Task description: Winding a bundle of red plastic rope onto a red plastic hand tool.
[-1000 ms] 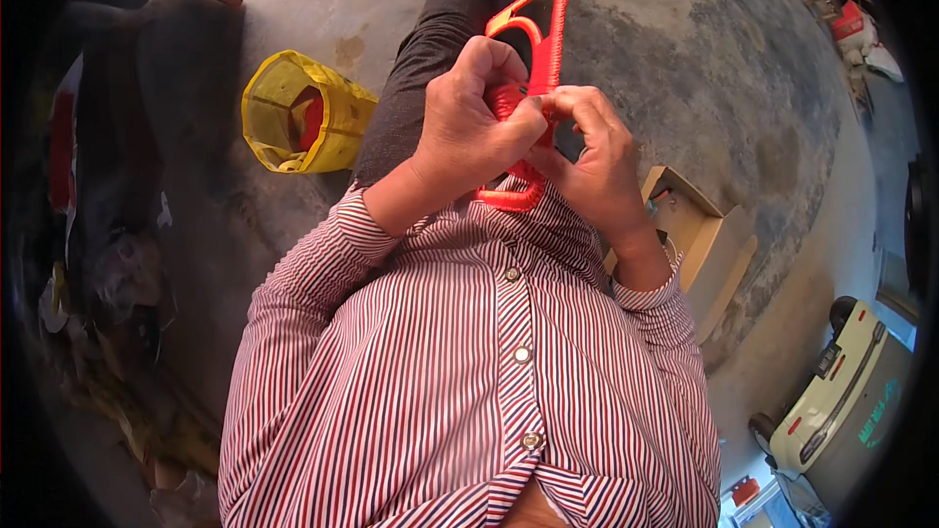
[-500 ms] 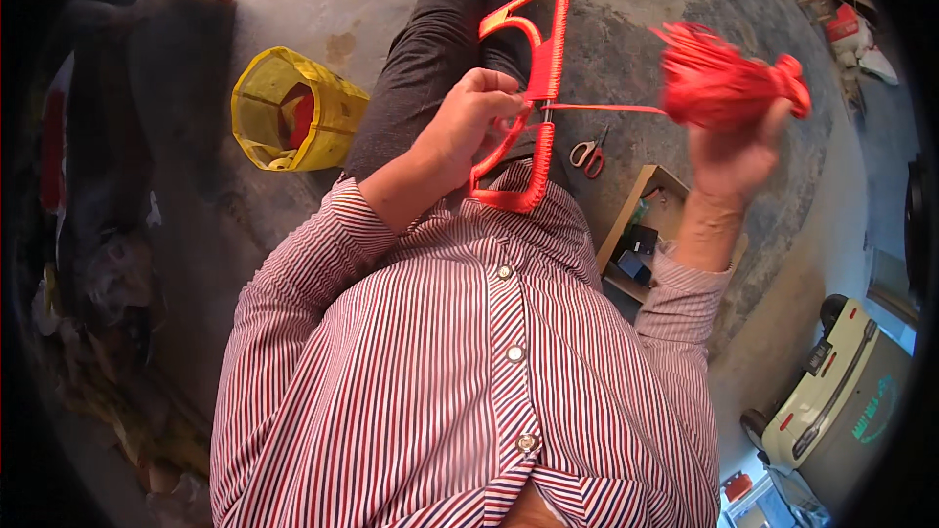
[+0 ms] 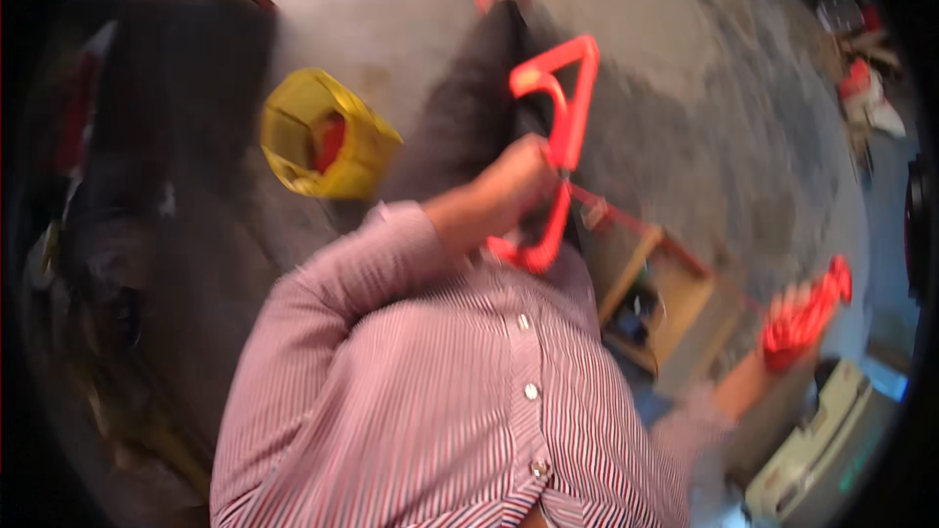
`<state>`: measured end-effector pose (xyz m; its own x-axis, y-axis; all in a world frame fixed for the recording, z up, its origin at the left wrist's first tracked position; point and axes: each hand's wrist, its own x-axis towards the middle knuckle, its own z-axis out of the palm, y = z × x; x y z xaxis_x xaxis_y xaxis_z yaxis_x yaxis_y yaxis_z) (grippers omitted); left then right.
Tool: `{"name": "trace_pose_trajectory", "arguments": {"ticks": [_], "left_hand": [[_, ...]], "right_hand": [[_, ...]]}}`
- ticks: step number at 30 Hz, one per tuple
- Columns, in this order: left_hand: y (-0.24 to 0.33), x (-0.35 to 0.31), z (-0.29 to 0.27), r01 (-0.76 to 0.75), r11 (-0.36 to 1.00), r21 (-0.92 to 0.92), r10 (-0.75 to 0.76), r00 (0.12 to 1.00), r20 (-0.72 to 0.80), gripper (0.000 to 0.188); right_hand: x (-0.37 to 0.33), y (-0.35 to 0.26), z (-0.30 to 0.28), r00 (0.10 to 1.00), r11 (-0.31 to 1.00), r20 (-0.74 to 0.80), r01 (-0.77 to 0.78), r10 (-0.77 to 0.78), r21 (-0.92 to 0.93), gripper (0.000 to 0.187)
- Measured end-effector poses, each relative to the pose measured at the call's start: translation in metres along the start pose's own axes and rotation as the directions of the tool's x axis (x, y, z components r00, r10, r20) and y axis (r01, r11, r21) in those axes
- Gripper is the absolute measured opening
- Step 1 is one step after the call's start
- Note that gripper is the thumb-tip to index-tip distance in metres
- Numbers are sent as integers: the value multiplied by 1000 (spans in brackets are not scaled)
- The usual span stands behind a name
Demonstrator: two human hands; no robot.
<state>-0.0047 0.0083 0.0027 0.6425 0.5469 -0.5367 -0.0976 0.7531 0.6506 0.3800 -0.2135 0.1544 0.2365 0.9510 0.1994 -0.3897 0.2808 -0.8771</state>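
My left hand (image 3: 523, 176) is closed around the middle of a frame wrapped in red cord (image 3: 577, 108), held upright above my lap. A short stretch of the frame's bar shows bare beside my fingers. Out to the right, my right hand (image 3: 782, 318) grips a bundle of red cord (image 3: 804, 325). From the frame a thin strand of red cord (image 3: 626, 218) runs slanting down to that bundle, looking taut. Motion blur hides the finer detail of both hands.
A yellow bin (image 3: 367, 152) with something red inside stands on the floor left of my legs. Right of my lap lies an open wooden box (image 3: 685, 308) holding small dark items. A pale wheeled case (image 3: 812, 440) sits at the lower right.
My right hand has swung outward and down to the right with the cord bundle, lengthening the strand. My left hand still holds the frame. The whole view has shifted and blurred.
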Motion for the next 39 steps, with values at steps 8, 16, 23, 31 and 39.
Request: {"name": "trace_pose_trajectory", "arguments": {"ticks": [8,16,23,31,39], "left_hand": [[-6,-26,23,-287,802,523,442,875,-196,39],[13,-67,68,-723,86,686,537,613,579,53],[29,-62,65,-453,880,142,339,809,480,47],[109,-87,7,-585,289,758,378,797,471,40],[49,-61,15,-325,-336,884,-98,945,311,29]], "right_hand": [[-34,115,-20,866,998,-498,-9,43,70,43],[-18,194,186,846,757,-119,-392,520,522,63],[1,213,142,874,835,128,-485,468,261,68],[56,218,82,843,846,130,-531,522,46,35],[54,236,145,645,685,245,-631,724,-364,31]]}}
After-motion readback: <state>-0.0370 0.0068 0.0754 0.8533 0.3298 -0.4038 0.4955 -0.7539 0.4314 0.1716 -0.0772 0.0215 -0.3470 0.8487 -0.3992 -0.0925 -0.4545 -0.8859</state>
